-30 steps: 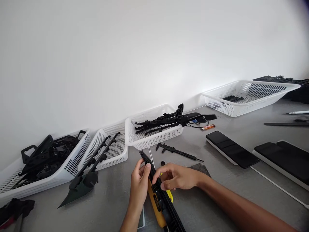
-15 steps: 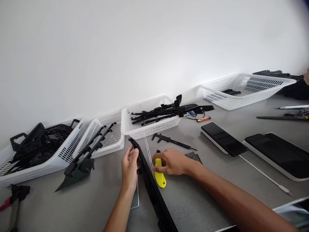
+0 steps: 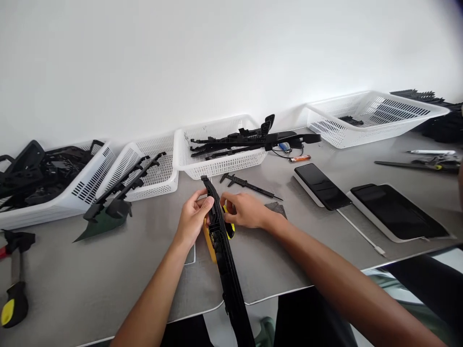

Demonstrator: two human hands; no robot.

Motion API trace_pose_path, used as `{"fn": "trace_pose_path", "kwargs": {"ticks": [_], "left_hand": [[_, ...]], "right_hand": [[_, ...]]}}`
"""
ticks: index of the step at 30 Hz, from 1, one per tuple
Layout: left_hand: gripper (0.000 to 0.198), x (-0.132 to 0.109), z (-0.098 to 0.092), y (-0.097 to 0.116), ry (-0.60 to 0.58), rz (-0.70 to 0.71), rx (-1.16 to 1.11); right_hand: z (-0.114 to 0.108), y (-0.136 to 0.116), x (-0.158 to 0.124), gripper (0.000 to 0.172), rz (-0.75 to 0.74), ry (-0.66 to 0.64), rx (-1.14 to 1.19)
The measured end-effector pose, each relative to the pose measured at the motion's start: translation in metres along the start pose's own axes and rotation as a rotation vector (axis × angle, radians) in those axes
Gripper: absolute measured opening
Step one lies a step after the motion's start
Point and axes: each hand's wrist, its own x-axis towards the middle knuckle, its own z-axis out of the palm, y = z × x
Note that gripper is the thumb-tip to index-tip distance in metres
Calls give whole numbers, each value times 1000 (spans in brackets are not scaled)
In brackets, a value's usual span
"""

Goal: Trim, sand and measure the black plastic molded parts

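My left hand [image 3: 193, 217] pinches a long black plastic part [image 3: 226, 262] near its upper end, thumb on its face. The part slants down toward me past the table's front edge. Right beside it, my right hand [image 3: 244, 210] has its fingers curled round a yellow cutter [image 3: 230, 230], mostly hidden by the fingers and the part. An orange-yellow object [image 3: 210, 241] lies behind the black part, largely covered. Just beyond my right hand are a black caliper [image 3: 249, 185] and a dark grey pad [image 3: 278, 209].
White baskets [image 3: 220, 168] with black parts line the wall. On the right lie two phones [image 3: 323, 185] [image 3: 400, 212], a white cable [image 3: 361, 231] and tools. A tool with a black and yellow handle [image 3: 16, 303] is at the left edge.
My right hand has lifted the yellow cutter off the table and brought it against the black part. The black part stands more upright in view, and the camera has tilted down.
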Motion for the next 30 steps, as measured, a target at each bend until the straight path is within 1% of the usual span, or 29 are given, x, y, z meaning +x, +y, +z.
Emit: {"fn": "trace_pose_path", "kwargs": {"ticks": [5,7,10,13,15,17,19,22,24,26,28,30], "left_hand": [[56,-11,8,5,-228,-45,9],[53,-13,10,5,-282,-42,0],[51,-13,13,5,-249,-37,-55],[50,-11,14,3,-177,-22,-103],[49,-8,14,2,-135,-3,-120],[50,-5,13,2,-89,15,-138],[52,-3,11,2,-38,31,-157],[56,0,7,4,38,47,-176],[59,2,4,5,74,47,-176],[59,2,3,5,92,37,-169],[60,3,2,4,102,25,-161],[61,4,2,3,111,16,-157]], "right_hand": [[-2,-3,-1,28,-1,-50,-79],[-3,-8,-3,31,28,-62,-146],[-1,-17,-5,32,88,-77,-233],[2,-21,-6,25,131,-92,-253],[4,-20,-4,20,151,-74,-223],[5,-15,-1,24,176,-14,-158],[4,-9,1,29,200,91,-58],[4,-2,3,26,187,245,168],[6,1,2,29,141,292,352],[10,1,2,36,88,317,529],[14,0,3,43,53,348,680],[16,0,5,44,38,378,805]]}}
